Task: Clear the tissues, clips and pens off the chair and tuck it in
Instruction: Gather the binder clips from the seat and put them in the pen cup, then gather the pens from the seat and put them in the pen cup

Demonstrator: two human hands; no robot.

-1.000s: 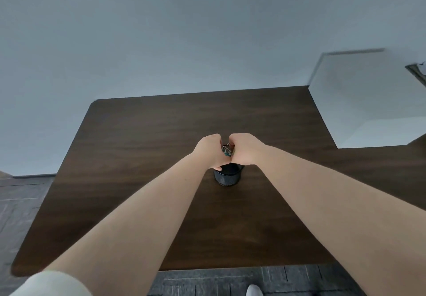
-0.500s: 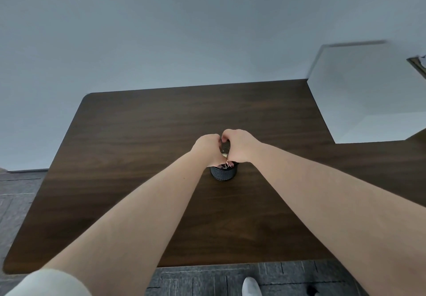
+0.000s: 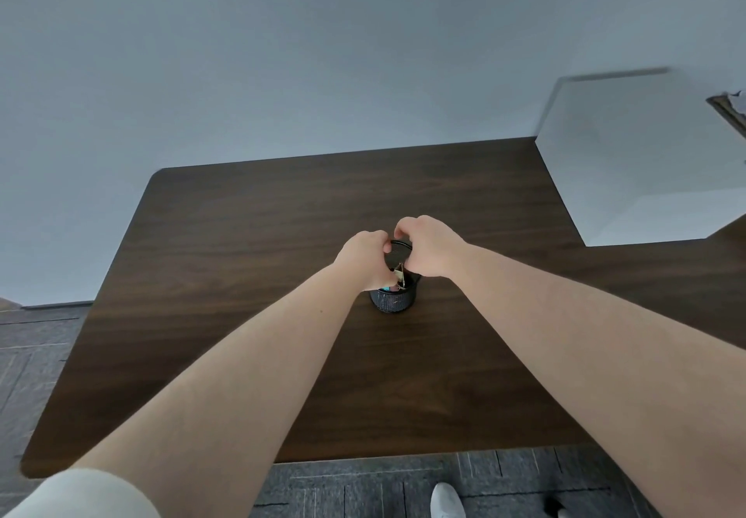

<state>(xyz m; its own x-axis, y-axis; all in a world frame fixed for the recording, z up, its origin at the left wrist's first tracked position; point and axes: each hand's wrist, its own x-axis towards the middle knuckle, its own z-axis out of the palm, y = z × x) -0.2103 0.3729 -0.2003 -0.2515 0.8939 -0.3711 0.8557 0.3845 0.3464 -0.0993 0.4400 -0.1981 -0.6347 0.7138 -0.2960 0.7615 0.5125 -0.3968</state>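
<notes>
1. Head view, looking down over both bare forearms, stretched out across a dark wooden table (image 3: 242, 275).
2. Left hand (image 3: 365, 261) curled, fingers bent inward over the mouth of a small dark mesh cup (image 3: 393, 301); seems to pinch some metal clips (image 3: 399, 277) at the cup's rim, though exact grip hard to make out.
3. Right hand (image 3: 430, 247) also curled, fingertips folded down toward the far rim of the cup, knuckles up; nothing clearly seen in its grasp, so cannot tell whether holding anything.
4. Both hands nearly touching one another, thumbs close above the cup opening.
5. Cup upright near the table's middle, directly beneath and between the two hands, lower wall visible below the left wrist.
6. Clips poking out at the cup's mouth, with a hint of colour (teal, pink) just inside; too small to say more.
7. White box-like block (image 3: 629, 154) well apart at the table's far right corner, against a pale grey wall (image 3: 323, 53).
8. Beyond that block, at the right edge of view, a sliver of brown edge with something white and crumpled (image 3: 738, 99) on it; too cut off to identify.
9. Dark carpet tile floor (image 3: 363, 489) below the near table edge, with a white shoe (image 3: 446, 501) just showing.
10. Pale sleeve (image 3: 80, 497) at bottom left, on the left arm.
</notes>
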